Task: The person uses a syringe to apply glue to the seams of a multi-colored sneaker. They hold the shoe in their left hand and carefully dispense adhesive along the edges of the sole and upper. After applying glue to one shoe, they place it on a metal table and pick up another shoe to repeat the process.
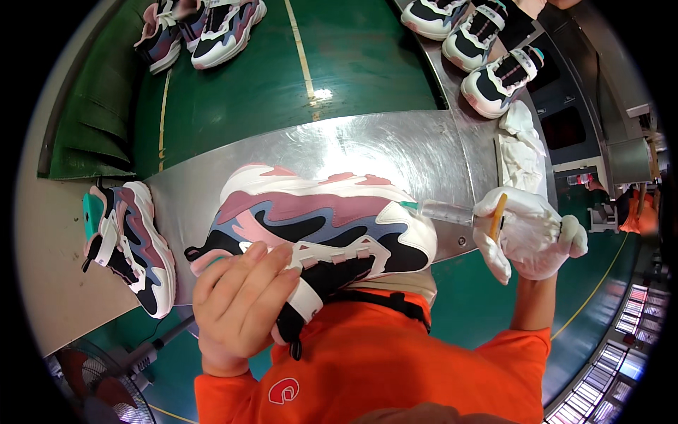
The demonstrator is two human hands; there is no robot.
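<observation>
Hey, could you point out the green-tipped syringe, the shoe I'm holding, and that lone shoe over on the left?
Green-tipped syringe (446, 213), head view: on its clear barrel.
Held shoe (311, 210), head view: on its mauve side panel.
Lone left shoe (140, 227), head view: on its side.

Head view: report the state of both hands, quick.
Left hand: closed on the shoe, near its ankle opening.
Right hand: gloved, holding the clear syringe.
</observation>
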